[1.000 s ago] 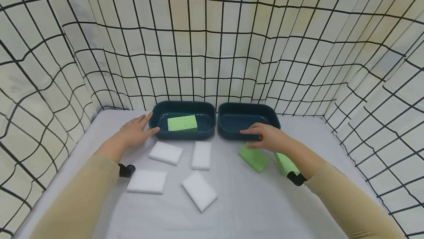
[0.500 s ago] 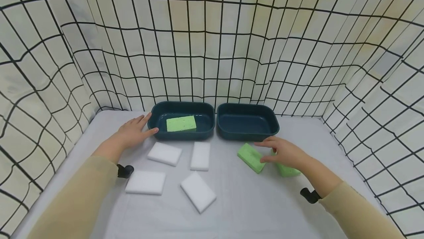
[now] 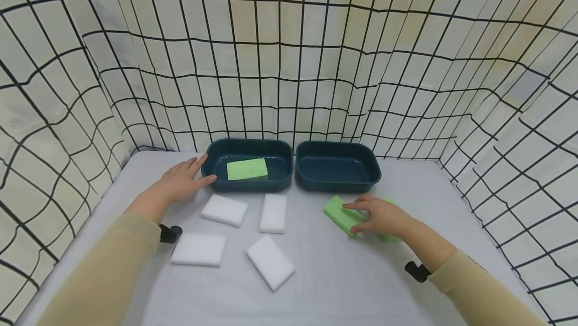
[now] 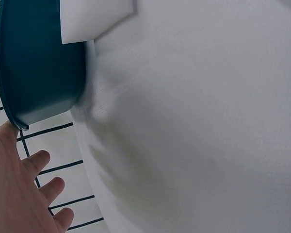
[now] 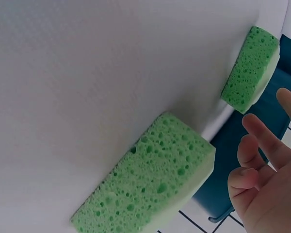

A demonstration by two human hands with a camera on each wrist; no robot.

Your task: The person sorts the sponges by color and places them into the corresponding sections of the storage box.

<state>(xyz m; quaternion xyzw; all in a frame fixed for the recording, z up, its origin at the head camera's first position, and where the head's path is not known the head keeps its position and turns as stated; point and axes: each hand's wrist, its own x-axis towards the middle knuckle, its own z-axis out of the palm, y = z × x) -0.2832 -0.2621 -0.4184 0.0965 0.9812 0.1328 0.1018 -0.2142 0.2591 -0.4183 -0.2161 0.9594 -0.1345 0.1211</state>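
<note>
Right tray (image 3: 337, 186): dark teal, landmark for this entry. Green sponge (image 3: 336, 215): one, lying just in front of the tray, long axis slanted, far end toward the tray, near end angling away rightward. Right hand (image 3: 381, 216): the nearer hand, in front of the tray; thumb and forefinger apart, over the sponge's right part, contact not tellable. Deciding relation, as judged: sponge just left of and beneath those fingertips, axis oblique to them. Second green sponge (image 5: 150, 174): in front and right of the tray. Left tray (image 3: 248, 185): just left of the tray, one sponge inside. Left hand (image 3: 180, 181): farther left, fingers spread, touching the left tray's rim.
</note>
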